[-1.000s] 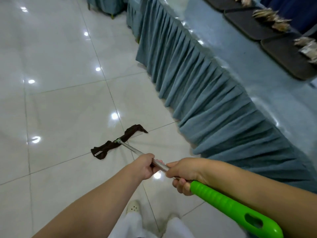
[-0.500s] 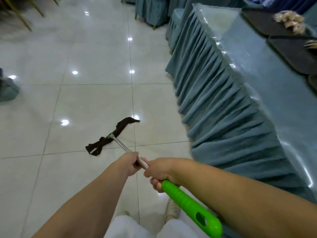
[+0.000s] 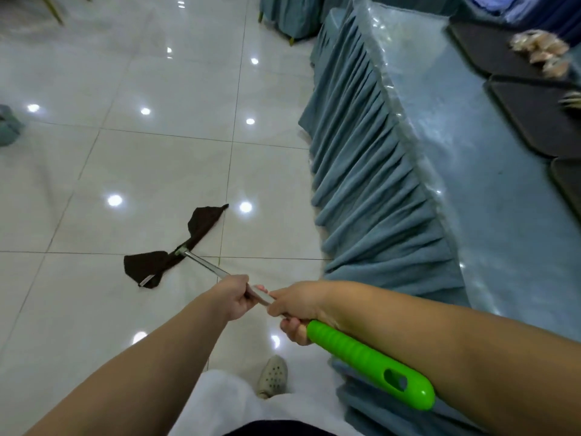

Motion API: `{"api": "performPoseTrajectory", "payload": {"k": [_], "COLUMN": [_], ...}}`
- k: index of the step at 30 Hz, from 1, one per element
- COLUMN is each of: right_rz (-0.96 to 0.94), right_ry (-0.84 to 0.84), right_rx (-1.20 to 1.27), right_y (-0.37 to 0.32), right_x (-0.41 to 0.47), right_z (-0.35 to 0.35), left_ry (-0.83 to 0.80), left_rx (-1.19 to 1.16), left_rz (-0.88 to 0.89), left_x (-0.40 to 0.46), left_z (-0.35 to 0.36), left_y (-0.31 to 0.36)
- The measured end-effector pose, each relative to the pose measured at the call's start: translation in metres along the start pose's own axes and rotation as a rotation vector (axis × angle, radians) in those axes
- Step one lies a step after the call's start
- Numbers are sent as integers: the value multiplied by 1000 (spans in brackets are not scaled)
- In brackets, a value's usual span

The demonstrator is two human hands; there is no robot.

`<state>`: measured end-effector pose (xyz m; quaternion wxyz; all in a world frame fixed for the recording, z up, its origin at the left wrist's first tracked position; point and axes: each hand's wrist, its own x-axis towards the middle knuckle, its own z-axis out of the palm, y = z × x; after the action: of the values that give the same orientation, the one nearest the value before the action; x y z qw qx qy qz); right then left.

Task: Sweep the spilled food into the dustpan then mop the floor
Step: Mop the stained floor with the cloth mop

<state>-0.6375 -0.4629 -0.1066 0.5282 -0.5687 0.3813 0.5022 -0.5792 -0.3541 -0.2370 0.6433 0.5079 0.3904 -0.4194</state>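
Note:
A mop with a dark brown cloth head (image 3: 176, 247) lies flat on the glossy white tile floor (image 3: 125, 171), a little ahead of me. Its metal shaft (image 3: 204, 265) runs back to a bright green handle (image 3: 367, 363). My left hand (image 3: 234, 297) grips the metal shaft. Just behind it, my right hand (image 3: 298, 305) grips the shaft where the green handle begins. No spilled food or dustpan shows in this view.
A long table with a pleated blue-grey skirt (image 3: 377, 190) runs along the right, close to the mop. Dark trays (image 3: 531, 114) with wrapped snacks (image 3: 544, 51) sit on top. Covered chairs (image 3: 283, 14) stand at the back. My shoe (image 3: 273, 376) is below the hands.
The mop head has slid along the floor and swung to a steeper angle, its cloth spreading at the near end. My view has turned, so the table sits further right.

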Motion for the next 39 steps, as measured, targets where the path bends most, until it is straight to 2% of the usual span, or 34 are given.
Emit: {"api": "performPoseTrajectory", "payload": {"k": [9,16,28,39], "right_rz": [31,17,-3,-3], "right_ry": [35,24,-20,-54], "right_rx": [-50,-103,-257,-419], "right_y": [34,18,-65,-223], "right_x": [-41,-35,13,58], "right_z": [-59,-50,1,36], "left_ry": [-45,-2,49,50], "left_rx": [-46,-78,-252,-430], "left_rz": [-18,-17,39,74], "left_x": [-32,-29,12,51], "left_z": [75,64,-9,-71], "left_y": [-34,-22,44,178]}}
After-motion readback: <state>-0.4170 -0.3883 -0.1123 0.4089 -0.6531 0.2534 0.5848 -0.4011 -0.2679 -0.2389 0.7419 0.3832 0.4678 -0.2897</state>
